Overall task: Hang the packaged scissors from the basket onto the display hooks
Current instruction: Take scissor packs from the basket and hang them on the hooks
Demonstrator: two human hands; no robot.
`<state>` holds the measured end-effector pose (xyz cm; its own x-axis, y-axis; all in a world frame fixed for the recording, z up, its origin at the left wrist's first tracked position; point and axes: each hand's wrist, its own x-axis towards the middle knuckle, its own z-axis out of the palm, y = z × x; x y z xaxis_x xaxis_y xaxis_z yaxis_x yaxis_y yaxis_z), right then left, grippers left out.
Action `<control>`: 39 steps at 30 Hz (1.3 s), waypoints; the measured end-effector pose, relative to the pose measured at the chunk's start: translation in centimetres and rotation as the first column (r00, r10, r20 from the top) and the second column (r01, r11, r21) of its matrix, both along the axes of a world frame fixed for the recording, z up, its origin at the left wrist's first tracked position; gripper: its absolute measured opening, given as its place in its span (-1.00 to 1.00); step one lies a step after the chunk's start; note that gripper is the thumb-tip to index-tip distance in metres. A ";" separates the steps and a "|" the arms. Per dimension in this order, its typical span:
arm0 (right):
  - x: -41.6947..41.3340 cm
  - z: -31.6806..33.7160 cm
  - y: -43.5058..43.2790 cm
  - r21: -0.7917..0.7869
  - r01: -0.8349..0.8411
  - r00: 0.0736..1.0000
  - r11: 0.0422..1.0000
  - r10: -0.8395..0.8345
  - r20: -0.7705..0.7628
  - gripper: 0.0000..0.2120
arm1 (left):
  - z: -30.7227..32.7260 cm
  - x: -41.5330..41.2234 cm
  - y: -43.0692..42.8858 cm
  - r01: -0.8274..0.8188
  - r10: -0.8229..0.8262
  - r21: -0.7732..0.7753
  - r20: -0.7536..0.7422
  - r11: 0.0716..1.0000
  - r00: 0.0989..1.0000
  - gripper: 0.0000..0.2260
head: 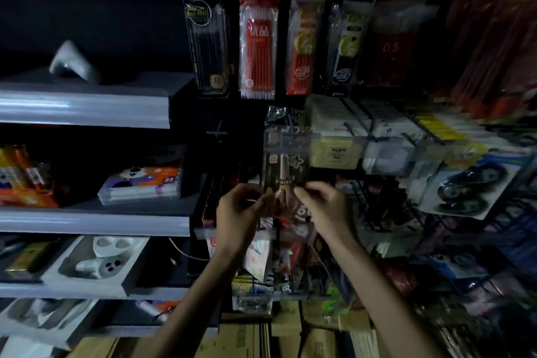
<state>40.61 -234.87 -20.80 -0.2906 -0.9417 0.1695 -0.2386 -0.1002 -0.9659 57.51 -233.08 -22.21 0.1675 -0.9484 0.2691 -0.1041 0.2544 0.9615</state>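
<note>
Between left hand and right hand: packaged scissors.

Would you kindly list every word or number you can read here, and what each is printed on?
"0.5": dark red pack, hanging top right.
"24": purple and orange box on the grey shelf.
"8": black pencil pack.
Print on the packaged scissors, pinched by left hand and right hand: too blurred.
All other labels: too blurred or dark.

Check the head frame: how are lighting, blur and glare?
Head view: dim overall, upper left nearly black; right edge smeared and stretched; glare on the red pen pack; left hand, right hand and the scissors pack they hold are readable at centre.
</note>
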 end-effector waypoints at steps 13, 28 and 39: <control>-0.2 -1.8 0.1 0.023 0.114 0.991 0.993 -0.112 -0.071 -0.86 | -1.3 -0.9 0.1 -0.094 0.097 -0.052 0.070 0.994 0.993 -0.74; 0.3 -2.7 -3.3 0.088 0.145 0.987 0.986 -0.150 0.059 -0.63 | -2.5 -1.6 -0.6 -0.108 0.109 -0.009 0.073 0.994 0.991 -0.77; 1.1 -2.6 -6.4 0.152 0.216 0.976 0.964 -0.215 -0.020 -0.51 | -2.9 -1.3 -4.7 0.037 -0.023 0.173 -0.082 0.984 0.996 -0.56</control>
